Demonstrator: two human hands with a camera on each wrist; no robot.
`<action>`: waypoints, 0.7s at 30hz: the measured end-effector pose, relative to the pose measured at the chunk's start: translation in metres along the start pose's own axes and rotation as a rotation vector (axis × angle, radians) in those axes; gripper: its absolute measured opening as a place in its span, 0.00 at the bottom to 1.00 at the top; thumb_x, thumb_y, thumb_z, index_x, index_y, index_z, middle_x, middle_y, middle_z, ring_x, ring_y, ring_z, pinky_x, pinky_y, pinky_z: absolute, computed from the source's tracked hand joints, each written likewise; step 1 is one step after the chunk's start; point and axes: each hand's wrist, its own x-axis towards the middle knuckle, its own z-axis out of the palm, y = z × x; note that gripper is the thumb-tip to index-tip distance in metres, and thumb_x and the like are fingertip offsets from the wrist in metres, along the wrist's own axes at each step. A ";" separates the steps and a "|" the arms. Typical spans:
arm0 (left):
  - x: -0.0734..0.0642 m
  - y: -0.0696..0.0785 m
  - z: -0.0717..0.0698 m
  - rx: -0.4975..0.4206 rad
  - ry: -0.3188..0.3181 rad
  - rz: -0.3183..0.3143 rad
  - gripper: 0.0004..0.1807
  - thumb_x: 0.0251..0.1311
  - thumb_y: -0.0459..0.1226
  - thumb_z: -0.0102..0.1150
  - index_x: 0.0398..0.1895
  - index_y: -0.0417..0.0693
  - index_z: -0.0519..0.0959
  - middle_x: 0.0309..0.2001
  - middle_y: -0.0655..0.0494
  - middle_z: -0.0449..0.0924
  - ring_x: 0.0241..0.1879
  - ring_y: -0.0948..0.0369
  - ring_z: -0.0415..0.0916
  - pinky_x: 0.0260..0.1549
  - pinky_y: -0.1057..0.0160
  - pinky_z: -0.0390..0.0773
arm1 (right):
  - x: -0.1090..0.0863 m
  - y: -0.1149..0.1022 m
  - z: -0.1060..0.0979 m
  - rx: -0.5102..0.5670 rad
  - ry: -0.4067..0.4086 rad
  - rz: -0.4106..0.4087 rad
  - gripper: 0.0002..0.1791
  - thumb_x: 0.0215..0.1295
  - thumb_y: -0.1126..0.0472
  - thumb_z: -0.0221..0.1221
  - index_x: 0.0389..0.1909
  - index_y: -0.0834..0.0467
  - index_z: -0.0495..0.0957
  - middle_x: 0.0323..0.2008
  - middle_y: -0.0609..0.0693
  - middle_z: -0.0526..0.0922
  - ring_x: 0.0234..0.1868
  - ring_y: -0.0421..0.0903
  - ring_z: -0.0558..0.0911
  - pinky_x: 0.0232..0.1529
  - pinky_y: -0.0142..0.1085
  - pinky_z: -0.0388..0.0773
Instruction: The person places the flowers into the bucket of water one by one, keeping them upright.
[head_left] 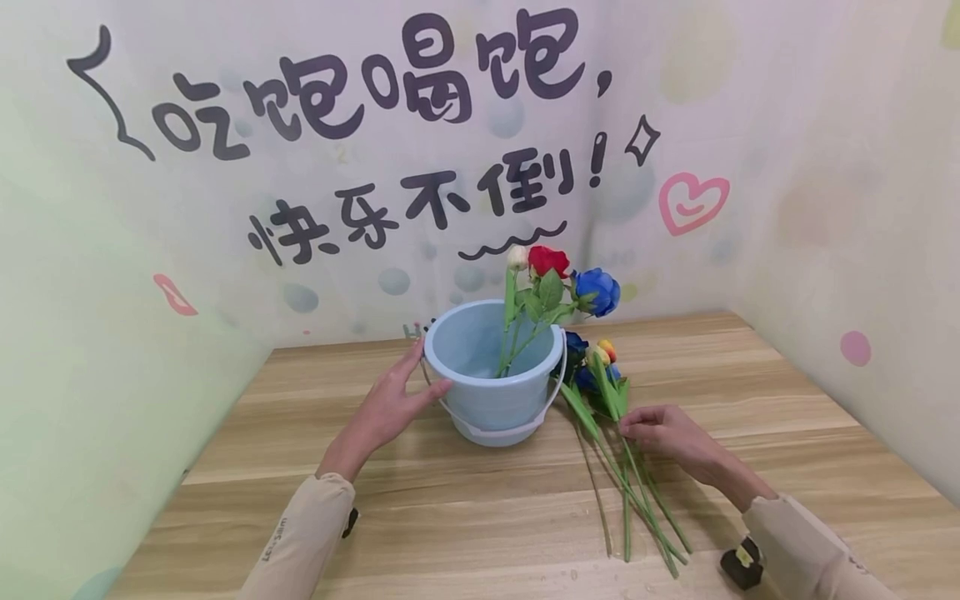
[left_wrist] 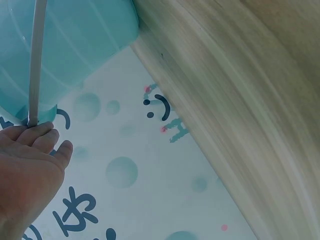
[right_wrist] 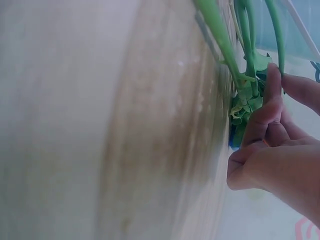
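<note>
A light blue bucket (head_left: 491, 408) with a white handle stands on the table. My left hand (head_left: 386, 404) touches its left side, fingers extended at the rim and thumb against the front; the left wrist view shows the fingertips by the handle's joint. Inside the bucket stand a white tulip (head_left: 517, 257), a red rose (head_left: 548, 261) and a blue rose (head_left: 597, 292), leaning right. My right hand (head_left: 667, 433) pinches the green stem of a tulip (right_wrist: 276, 30) between thumb and index finger. That tulip's yellow-orange head (head_left: 606, 350) lies among other flowers right of the bucket.
Dark blue blooms (head_left: 574, 346) and several long stems (head_left: 648, 517) lie on the wooden table (head_left: 420, 517), pointing toward the front. Behind is a wall (head_left: 360, 292) with large black lettering. A small black item (head_left: 742, 564) is by the right sleeve.
</note>
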 end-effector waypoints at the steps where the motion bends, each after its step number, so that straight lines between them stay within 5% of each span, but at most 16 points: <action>1: 0.000 0.000 0.000 0.000 0.000 0.000 0.49 0.69 0.61 0.60 0.85 0.56 0.50 0.82 0.51 0.48 0.79 0.45 0.47 0.72 0.34 0.54 | 0.000 0.000 0.000 0.004 0.003 -0.003 0.15 0.75 0.65 0.57 0.51 0.75 0.79 0.45 0.55 0.83 0.44 0.45 0.77 0.42 0.35 0.78; 21: -0.001 0.001 0.000 0.007 -0.002 -0.010 0.49 0.68 0.61 0.60 0.85 0.54 0.51 0.82 0.50 0.46 0.80 0.45 0.46 0.71 0.33 0.54 | -0.006 -0.004 -0.008 0.000 0.092 -0.065 0.16 0.77 0.60 0.57 0.51 0.72 0.79 0.48 0.58 0.83 0.47 0.49 0.79 0.48 0.42 0.74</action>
